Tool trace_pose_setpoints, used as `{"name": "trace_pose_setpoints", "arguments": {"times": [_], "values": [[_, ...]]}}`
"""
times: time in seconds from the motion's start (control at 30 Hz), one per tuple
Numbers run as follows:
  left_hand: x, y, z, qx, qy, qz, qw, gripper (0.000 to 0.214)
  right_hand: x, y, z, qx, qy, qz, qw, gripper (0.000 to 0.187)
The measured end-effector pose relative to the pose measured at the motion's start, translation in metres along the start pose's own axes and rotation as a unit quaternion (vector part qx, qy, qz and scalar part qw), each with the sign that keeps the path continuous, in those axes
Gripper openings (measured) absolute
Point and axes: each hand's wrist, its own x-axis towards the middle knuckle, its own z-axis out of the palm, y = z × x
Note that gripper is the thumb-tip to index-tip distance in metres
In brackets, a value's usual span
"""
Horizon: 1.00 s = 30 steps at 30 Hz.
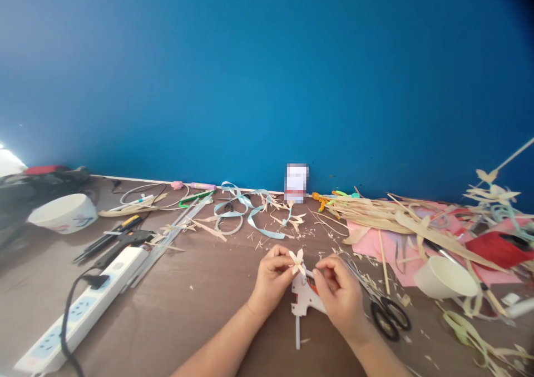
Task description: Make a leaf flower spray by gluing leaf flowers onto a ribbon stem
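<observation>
A small pale flower [297, 261], apparently made of dried husk strips, is pinched between the thumb and fingers of my left hand [273, 274]. Just right of it, my right hand [341, 294] has its thumb and index finger pressed together; anything between them is too small to make out. Beneath both hands lies a white hot glue gun [303, 299], partly covered by my right hand. A glue stick [297, 332] sticks out of its near end. Black-handled scissors [390, 317] rest on the table to the right of my right hand.
A power strip [83, 310] with a black plug stands at left, near a white bowl [62, 213]. Blue ribbon [250, 213] curls at the back. Husk strips [387, 216] lie over pink paper [406, 260] at right, beside a white cup [445, 278]. Scraps litter the table.
</observation>
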Motion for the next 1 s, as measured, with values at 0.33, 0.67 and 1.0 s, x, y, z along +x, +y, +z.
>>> {"name": "trace_pose_setpoints", "arguments": {"times": [0.33, 0.67, 1.0], "values": [[-0.0014, -0.005, 0.0046, -0.274, -0.06, -0.165, 0.946, 0.008, 0.0013, -0.0017, 0.0074, 0.08, -0.086, 0.081, 0.99, 0.008], [-0.0024, -0.0031, 0.0049, -0.29, -0.094, -0.17, 0.937, 0.012, 0.0026, -0.0061, 0.0099, 0.085, -0.078, 0.13, 0.985, 0.015], [-0.0016, 0.0014, 0.0052, -0.239, -0.053, -0.157, 0.957, 0.018, 0.003, -0.0067, 0.0098, 0.079, -0.059, 0.13, 0.987, 0.014]]}}
